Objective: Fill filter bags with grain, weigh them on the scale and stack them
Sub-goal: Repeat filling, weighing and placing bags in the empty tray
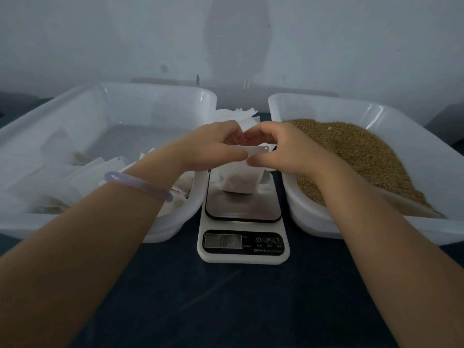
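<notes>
A white filter bag [239,180] with grain in its bottom stands on the steel plate of the kitchen scale [243,223]. My left hand [213,146] and my right hand [275,146] both pinch the bag's top edge from either side, fingers curled over its mouth. A white scoop handle [258,149] with a small hole pokes out between my hands; which hand holds it is unclear. The scale's display [223,241] shows a blurred reading. Brown grain [356,156] fills the right tub [313,222]. Filled white bags [62,182] lie in the left tub [160,232].
A stack of empty white filter bags [236,115] lies behind the scale between the tubs. Everything stands on a dark tabletop [226,305] against a pale wall. A lilac bangle [138,185] circles my left wrist.
</notes>
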Demonstrator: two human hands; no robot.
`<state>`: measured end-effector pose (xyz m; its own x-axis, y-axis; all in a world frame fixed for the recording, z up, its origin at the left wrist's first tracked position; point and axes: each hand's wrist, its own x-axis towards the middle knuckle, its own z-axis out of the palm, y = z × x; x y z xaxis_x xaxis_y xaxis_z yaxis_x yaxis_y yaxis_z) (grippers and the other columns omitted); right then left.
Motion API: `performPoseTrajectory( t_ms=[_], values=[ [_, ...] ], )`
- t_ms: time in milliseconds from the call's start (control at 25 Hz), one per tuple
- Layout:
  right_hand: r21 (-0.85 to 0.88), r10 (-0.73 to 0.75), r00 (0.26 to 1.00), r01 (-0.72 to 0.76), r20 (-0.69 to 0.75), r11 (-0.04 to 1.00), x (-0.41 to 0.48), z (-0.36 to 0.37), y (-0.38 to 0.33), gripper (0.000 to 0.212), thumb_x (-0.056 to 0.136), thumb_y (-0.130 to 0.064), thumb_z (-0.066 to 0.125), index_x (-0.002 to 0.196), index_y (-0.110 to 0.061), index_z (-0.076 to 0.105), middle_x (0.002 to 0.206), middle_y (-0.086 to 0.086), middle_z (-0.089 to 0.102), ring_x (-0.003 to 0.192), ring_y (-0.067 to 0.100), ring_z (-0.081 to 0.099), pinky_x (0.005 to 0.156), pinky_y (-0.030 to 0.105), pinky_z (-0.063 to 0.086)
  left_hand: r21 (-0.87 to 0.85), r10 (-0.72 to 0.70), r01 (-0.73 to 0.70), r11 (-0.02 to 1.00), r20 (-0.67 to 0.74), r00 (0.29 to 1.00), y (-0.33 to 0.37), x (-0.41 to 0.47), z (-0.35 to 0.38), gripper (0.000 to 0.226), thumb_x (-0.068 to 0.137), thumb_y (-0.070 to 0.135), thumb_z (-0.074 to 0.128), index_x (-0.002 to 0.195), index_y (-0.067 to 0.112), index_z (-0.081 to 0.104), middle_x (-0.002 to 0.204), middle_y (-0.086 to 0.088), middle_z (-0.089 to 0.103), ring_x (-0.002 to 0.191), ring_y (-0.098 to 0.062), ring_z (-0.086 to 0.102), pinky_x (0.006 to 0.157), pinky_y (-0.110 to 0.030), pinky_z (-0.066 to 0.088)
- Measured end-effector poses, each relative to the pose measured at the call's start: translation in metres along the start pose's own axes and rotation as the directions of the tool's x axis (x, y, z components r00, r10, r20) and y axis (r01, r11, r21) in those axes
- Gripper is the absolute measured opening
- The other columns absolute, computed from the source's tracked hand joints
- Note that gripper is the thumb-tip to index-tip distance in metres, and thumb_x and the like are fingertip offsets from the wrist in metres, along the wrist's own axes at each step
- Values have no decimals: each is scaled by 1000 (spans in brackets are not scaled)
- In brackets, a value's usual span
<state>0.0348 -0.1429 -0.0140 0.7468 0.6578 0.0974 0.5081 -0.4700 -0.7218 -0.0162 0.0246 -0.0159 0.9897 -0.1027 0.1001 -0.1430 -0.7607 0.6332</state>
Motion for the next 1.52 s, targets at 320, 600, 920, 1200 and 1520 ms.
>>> performPoseTrajectory(
  t_ms=[320, 600, 920, 1200, 1520],
  values=[
    [-5, -17, 1000, 17, 4, 1000, 1, 1, 3, 36, 74, -18, 77, 107, -24, 63, 108, -11, 66, 104, 0, 60, 95, 26, 46, 56, -41, 40, 998, 21, 999, 4, -3, 0, 28, 80, 41, 62, 96, 19, 56, 105, -2, 60, 95, -19, 53, 76, -30, 40],
    [-26, -5, 1000, 5, 6, 1000, 0, 1, 3, 34, 75, -21, 76, 106, -25, 64, 107, -13, 66, 102, 0, 60, 92, 23, 45, 68, -30, 28, 997, 31, 999, 3, -3, -1, 18, 82, 34, 63, 93, 22, 56, 92, 0, 56, 78, -13, 49, 65, -26, 37],
    [-303, 5, 999, 8, 44, 953, 2, 8, 1, 22, 76, -19, 70, 91, -28, 57, 86, -12, 57, 76, 3, 55, 59, 22, 40, 183, 24, -19, 983, -30, 999, 2, -3, 0, 12, 76, 6, 64, 79, 17, 60, 70, 7, 53, 74, -17, 51, 61, -24, 37],
    [-51, -159, 974, 153, -160, 987, -4, 4, 2, 13, 79, -24, 73, 74, -17, 64, 58, -17, 58, 51, -1, 47, 50, 11, 35, 89, -17, 19, 996, -29, 999, 5, -2, -2, 22, 72, 25, 78, 68, 11, 62, 59, 6, 53, 57, -9, 46, 57, -24, 37],
    [77, -91, 937, 124, -338, 989, -2, 3, 3, 7, 81, -33, 70, 84, -35, 63, 84, -11, 68, 79, 5, 64, 72, 18, 47, -632, -509, 130, 764, -467, 723, -13, -6, -51, 16, 83, 8, 66, 69, 12, 60, 69, -6, 60, 66, -17, 59, 69, -34, 57]
  ],
)
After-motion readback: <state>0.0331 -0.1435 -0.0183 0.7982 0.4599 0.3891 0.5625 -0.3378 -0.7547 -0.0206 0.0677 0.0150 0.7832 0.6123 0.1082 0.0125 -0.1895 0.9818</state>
